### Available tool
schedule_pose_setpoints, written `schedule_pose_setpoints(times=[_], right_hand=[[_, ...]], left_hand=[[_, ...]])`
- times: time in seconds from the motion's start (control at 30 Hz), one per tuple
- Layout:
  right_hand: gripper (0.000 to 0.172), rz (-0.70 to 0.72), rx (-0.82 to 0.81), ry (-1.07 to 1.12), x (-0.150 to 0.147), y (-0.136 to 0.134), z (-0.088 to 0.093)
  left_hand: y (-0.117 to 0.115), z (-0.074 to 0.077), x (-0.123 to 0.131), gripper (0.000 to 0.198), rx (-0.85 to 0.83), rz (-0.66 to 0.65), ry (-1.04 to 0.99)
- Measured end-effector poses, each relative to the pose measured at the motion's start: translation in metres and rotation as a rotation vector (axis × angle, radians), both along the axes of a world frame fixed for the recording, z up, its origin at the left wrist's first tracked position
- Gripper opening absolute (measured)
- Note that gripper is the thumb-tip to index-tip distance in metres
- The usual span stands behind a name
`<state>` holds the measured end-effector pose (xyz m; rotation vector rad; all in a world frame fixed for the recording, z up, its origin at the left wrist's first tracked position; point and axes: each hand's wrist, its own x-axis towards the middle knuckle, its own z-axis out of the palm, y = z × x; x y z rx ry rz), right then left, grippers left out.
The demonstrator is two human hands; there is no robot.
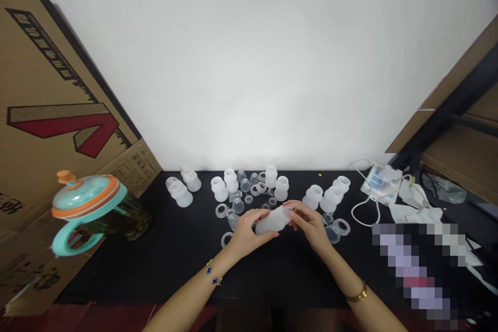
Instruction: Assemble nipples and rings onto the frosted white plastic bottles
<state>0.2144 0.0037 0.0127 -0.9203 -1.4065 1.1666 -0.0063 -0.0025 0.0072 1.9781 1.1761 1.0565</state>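
A frosted white baby bottle (270,221) lies tilted between my two hands above the black table, its neck toward the right. My left hand (249,233) is closed around the bottle's body. At the neck end, my right hand (308,222) pinches the top; a small clear part seems to be there, partly hidden by the fingers. Behind my hands stand several open bottle bodies (281,189). Among them lie clear dome caps (238,204) and white collar rings (221,210). By my right wrist are another collar ring (342,226) and a clear cap (332,234).
Two bottles with clear caps on, one of them a capped bottle (181,195), stand at the back left. A large teal-lidded jug (99,207) is by a cardboard box (58,114). White cables (361,207) and papers (414,212) lie at the right. The wall (264,72) bounds the table (163,259).
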Motion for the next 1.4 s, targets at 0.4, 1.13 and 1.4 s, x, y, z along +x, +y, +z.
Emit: schedule_pose_setpoints(times=[0.4, 1.13, 1.4], right_hand=[[0.023, -0.025, 0.001, 0.023, -0.001, -0.001, 0.003], [0.035, -0.068, -0.088, 0.136, -0.005, 0.001, -0.011], [0.035, -0.002, -0.08, 0.008, -0.008, -0.001, -0.006]], left_hand=[[-0.001, 0.002, 0.0, 0.051, -0.014, -0.011, 0.001], [-0.002, 0.012, 0.003, 0.039, -0.336, -0.147, -0.207], [0.003, 0.004, 0.0, 0.04, -0.406, -0.219, -0.449]])
